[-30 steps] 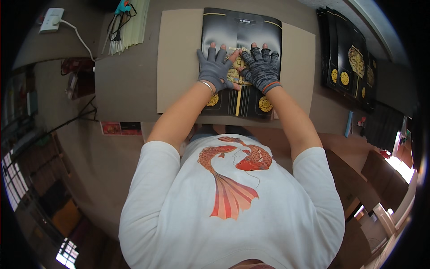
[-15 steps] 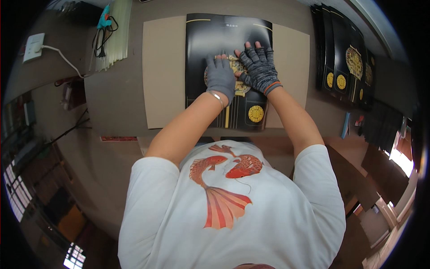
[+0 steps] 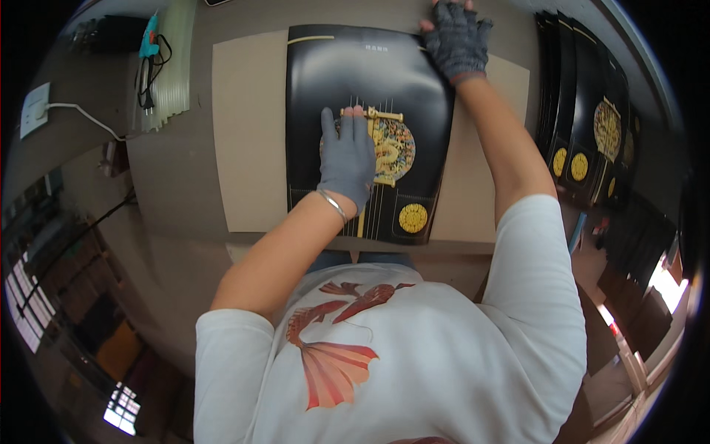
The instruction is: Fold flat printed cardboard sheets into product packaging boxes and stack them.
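The left hand, in a plain gray glove with bare fingertips, lies flat on a shiny black printed sheet. Its fingers are straight and point away from the person, and it has hold of nothing; it just rests over part of the round, colorful picture in the middle. The right hand, in a darker gray glove, is up by the sheet's far right corner. Its thumb sticks out to the side and its fingers are a little apart. I see nothing held in it, and I can't tell if it touches the sheet or the table. The black sheet lies on a wide piece of tan cardboard, which shows on both sides of it, and the cardboard is on a gray-brown table. A silver bracelet circles the left wrist. To the right is a pile of black sheets with gold circles. Far to the left, a teal glue gun with a black cord lies by a bunch of pale sticks. Nearer the left edge sits a white power strip with a white cord. The person wears a white T-shirt with orange fish on it.
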### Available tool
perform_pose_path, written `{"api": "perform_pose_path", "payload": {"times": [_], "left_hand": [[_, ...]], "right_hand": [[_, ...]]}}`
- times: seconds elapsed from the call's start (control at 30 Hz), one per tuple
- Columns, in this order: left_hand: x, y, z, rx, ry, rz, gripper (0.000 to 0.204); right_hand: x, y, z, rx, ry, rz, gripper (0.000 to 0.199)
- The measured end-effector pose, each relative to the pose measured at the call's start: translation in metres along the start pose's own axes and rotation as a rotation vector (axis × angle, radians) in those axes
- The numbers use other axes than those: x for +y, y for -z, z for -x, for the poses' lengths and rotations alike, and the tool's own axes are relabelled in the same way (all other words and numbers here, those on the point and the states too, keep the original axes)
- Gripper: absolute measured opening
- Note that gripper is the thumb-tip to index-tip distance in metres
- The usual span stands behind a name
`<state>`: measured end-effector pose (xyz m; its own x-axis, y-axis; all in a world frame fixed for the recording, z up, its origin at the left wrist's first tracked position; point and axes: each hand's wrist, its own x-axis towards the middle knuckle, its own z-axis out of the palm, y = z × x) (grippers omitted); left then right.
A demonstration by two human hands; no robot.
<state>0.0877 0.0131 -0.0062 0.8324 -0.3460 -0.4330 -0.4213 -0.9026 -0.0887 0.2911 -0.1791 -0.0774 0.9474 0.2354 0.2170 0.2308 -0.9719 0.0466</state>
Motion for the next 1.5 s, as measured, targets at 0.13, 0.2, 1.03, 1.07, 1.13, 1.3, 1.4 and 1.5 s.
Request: {"api": "perform_pose_path", "payload": {"times": [0.13, 0.2, 1.03, 1.07, 1.13, 1.3, 1.4, 1.5], "left_hand": [[-0.005, -0.006, 0.001, -0.021, 0.026, -0.036, 0.09], [-0.003, 0.003, -0.002, -0.076, 0.025, -0.041, 0.093], [-0.153, -0.06, -0.111, 0.588, -0.142, 0.052, 0.077], [-0.164, -0.054, -0.13, 0.6, -0.109, 0.052, 0.077], [-0.181, -0.034, -0.159, 0.581, -0.06, 0.073, 0.082], [-0.179, -0.023, -0.152, 0.677, 0.011, 0.058, 0.085], [-0.143, -0.042, -0.069, 0.504, -0.175, -0.004, 0.084], [-0.093, -0.093, 0.058, 0.278, -0.333, 0.212, 0.097]], "right_hand": [[-0.055, 0.074, 0.143, -0.345, 0.314, -0.045, 0.07], [-0.07, 0.11, 0.232, -0.6, 0.408, -0.176, 0.072], [-0.125, 0.055, 0.184, -0.308, 0.064, -0.172, 0.06], [-0.125, 0.056, 0.182, -0.3, 0.058, -0.179, 0.06], [-0.126, 0.055, 0.184, -0.25, 0.055, -0.215, 0.059], [-0.128, 0.053, 0.185, -0.232, 0.057, -0.2, 0.056], [-0.124, 0.051, 0.181, -0.212, 0.052, -0.167, 0.056], [-0.127, 0.049, 0.181, -0.218, 0.062, -0.092, 0.056]]}}
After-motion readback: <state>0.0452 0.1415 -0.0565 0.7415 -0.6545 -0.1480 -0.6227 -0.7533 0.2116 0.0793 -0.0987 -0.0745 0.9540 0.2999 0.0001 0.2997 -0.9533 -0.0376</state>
